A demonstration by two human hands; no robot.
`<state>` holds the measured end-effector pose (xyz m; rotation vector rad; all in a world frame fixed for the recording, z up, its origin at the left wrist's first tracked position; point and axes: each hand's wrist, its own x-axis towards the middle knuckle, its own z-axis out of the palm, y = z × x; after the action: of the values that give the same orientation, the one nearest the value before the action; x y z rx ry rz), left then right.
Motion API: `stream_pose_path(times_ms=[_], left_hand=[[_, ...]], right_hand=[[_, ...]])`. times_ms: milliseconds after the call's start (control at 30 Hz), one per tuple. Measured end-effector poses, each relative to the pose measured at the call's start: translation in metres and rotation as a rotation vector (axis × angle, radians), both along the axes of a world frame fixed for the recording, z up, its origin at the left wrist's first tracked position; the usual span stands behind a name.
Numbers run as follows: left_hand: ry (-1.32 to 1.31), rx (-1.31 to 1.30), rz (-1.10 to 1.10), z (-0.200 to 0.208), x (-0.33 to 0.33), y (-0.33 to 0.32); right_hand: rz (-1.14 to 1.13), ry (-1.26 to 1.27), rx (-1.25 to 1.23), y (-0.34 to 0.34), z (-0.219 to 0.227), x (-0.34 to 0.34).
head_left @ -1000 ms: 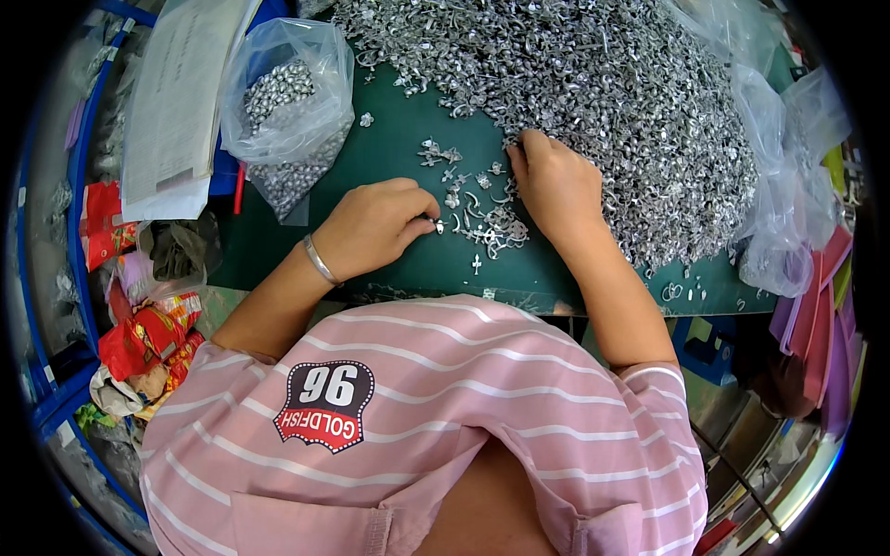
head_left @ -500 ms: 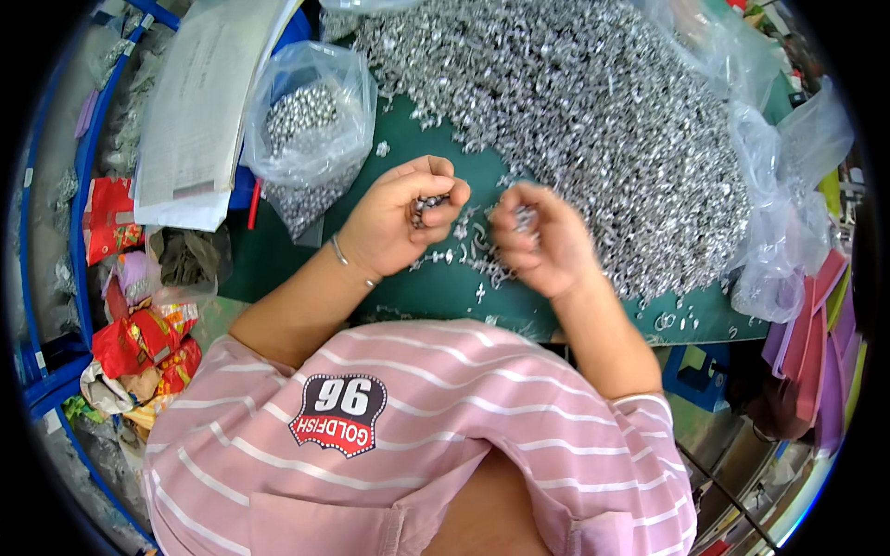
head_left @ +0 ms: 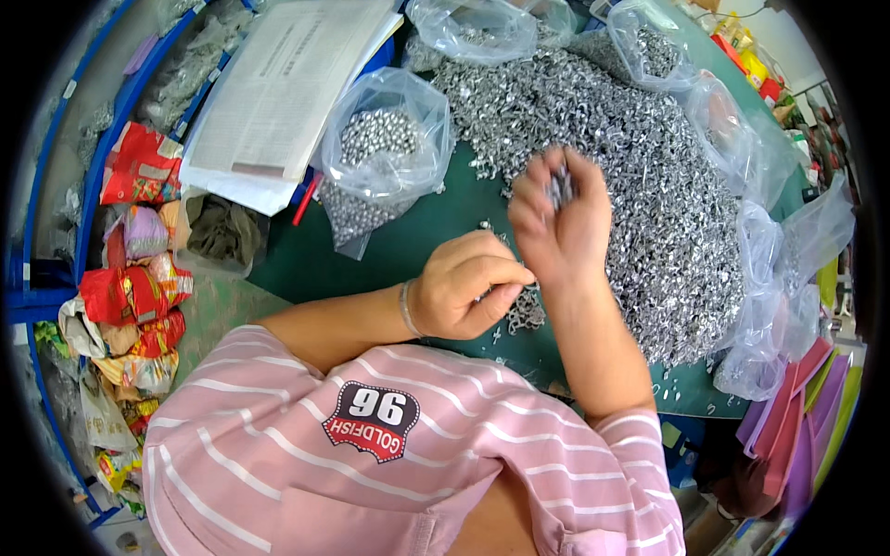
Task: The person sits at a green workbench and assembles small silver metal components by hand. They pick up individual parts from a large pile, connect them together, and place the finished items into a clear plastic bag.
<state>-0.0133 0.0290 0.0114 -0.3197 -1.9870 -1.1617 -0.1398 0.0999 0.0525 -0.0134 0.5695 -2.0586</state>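
Note:
My left hand [head_left: 468, 283] is closed over the green table near its front edge. Its thumb and forefinger are pinched, and a few small metal pieces show in the gap below the curled fingers. Just to its right, my right hand [head_left: 561, 218] is raised, with blurred fingers curled around several small silvery metal pieces [head_left: 560, 188]. Behind and beside that hand spreads a big heap of small shiny metal parts [head_left: 649, 241]. A small cluster of metal pieces [head_left: 526, 310] lies on the table between my wrists, partly hidden by my hands.
A clear plastic bag of round silvery beads [head_left: 380, 139] stands left of the heap, beside paper sheets [head_left: 287, 93] and a red pen [head_left: 306, 199]. More clear bags [head_left: 769, 287] line the heap's right side. Blue shelving [head_left: 102, 148] and red packets [head_left: 139, 167] are at the left.
My right hand has lifted away toward the heap, still around metal pieces. My left hand has turned over and moved nearer the table's front edge. The view has shifted.

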Motion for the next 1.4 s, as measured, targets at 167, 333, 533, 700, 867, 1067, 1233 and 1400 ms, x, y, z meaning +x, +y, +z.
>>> stream_pose_path(times_ms=[167, 333, 533, 700, 867, 1067, 1233, 1400], left_hand=[[-0.284, 0.021, 0.02, -0.017, 0.023, -0.004], [-0.381, 0.022, 0.197, -0.021, 0.033, -0.024], [-0.454, -0.382, 0.349, -0.041, 0.017, -0.049], [-0.569, -0.573, 0.371, -0.052, 0.007, -0.039], [-0.397, -0.394, 0.261, -0.045, 0.004, -0.044], [-0.634, 0.062, 0.129, -0.039, 0.008, -0.039], [-0.74, 0.534, -0.037, -0.035, -0.007, -0.011], [-0.528, 0.473, -0.138, -0.021, -0.022, 0.011]], right_hand=[[0.096, 0.309, 0.05, -0.089, 0.015, 0.008], [0.191, 0.981, 0.173, -0.08, 0.003, -0.006], [0.215, 1.612, 0.679, 0.015, -0.038, -0.018], [0.356, 2.212, 0.623, 0.081, -0.064, 0.011], [0.306, 2.224, 0.81, 0.121, -0.064, 0.024], [-0.214, 1.948, 0.876, 0.124, -0.073, 0.021], [-0.021, 0.887, 0.676, 0.093, -0.058, 0.047], [-0.056, 0.776, 0.601, 0.101, -0.062, 0.028]])
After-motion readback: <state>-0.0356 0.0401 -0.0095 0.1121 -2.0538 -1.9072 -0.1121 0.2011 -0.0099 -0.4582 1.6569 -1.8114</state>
